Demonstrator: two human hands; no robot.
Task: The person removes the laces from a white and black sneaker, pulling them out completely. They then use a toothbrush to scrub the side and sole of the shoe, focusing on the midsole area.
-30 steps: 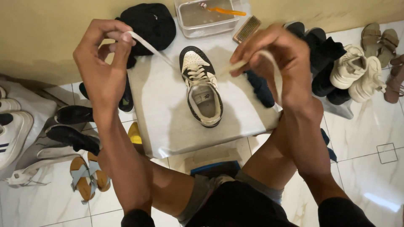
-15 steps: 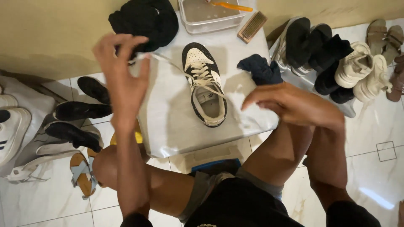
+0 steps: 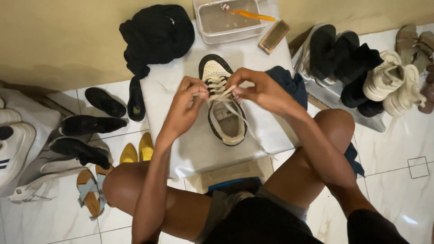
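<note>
Over the sneaker, left hand and right hand pinch the lace; lower eyelets laced, no knot yet.

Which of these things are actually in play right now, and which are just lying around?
In play: left hand, right hand, cream lace, black-and-cream sneaker.

Lying about: black cloth, clear tub, wooden brush, yellow flats, dark blue rag.

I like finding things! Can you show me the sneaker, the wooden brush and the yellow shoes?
sneaker (image 3: 227,124): head view, on the pale insole inside the opening.
wooden brush (image 3: 274,37): head view, on the middle of its flat back.
yellow shoes (image 3: 145,147): head view, on the right-hand shoe of the pair.
</note>
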